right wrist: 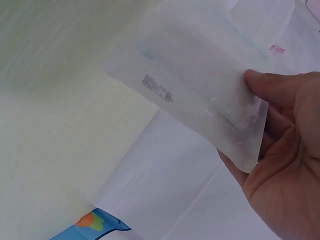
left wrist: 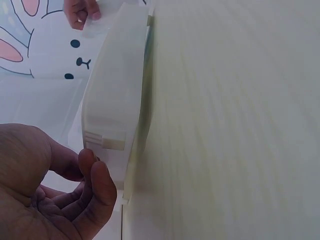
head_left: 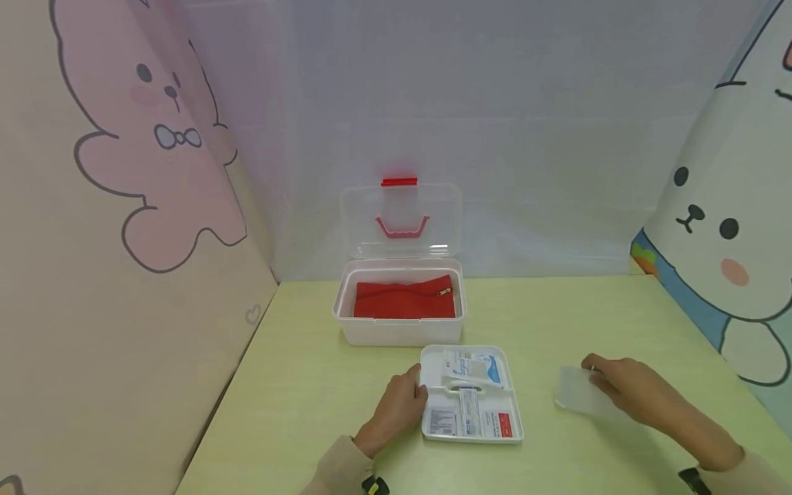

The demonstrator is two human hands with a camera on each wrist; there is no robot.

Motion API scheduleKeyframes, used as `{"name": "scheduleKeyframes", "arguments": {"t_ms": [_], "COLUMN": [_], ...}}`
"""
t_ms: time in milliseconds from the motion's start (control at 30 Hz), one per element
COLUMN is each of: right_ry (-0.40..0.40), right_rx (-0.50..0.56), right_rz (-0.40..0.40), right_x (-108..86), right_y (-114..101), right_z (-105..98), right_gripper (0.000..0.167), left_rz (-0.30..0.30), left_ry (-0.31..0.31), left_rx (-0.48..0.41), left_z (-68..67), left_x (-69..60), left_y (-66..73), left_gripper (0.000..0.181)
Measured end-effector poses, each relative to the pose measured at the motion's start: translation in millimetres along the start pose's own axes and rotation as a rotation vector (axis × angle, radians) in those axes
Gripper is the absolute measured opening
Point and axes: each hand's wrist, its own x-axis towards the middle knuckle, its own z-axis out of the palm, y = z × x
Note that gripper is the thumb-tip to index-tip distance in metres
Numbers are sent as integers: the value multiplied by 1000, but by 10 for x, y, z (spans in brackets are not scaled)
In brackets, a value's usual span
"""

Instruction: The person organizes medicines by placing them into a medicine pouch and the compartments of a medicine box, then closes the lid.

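Observation:
A white tray lies on the table in front of the first aid box, holding several small packets. My left hand grips the tray's left edge; the left wrist view shows its curled fingers against the tray's side wall. To the right, held above the table, is a flat whitish packet with small printed marks. My right hand pinches it by one edge, the thumb lying on its face in the right wrist view. What the packet contains cannot be made out.
Behind the tray stands a white box with its clear lid raised, and a red zipped pouch inside. In the tray lie a blue-and-white packet, a narrow packet and a red-and-white packet. Printed curtains border the table.

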Motion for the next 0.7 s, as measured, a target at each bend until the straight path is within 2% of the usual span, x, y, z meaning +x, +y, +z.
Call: {"name": "scheduleKeyframes", "arguments": {"t_ms": [167, 367, 600, 700], "right_ry": [136, 247, 232, 253], "right_rx": [-42, -71, -67, -66], "right_rz": [-59, -106, -66, -75], "right_x": [122, 236, 354, 407], "right_y": [-118, -276, -439, -509], "right_z": [-82, -155, -202, -218], "right_gripper": [22, 21, 22, 24], "left_rz": [-6, 11, -4, -10], "left_ry": [-1, 12, 6, -1], "left_rx": [-5, 2, -2, -5], "left_z": [1, 4, 5, 1], "left_x": [4, -2, 3, 3], "left_y": [-4, 0, 3, 8], "left_gripper": [47, 47, 46, 47]}}
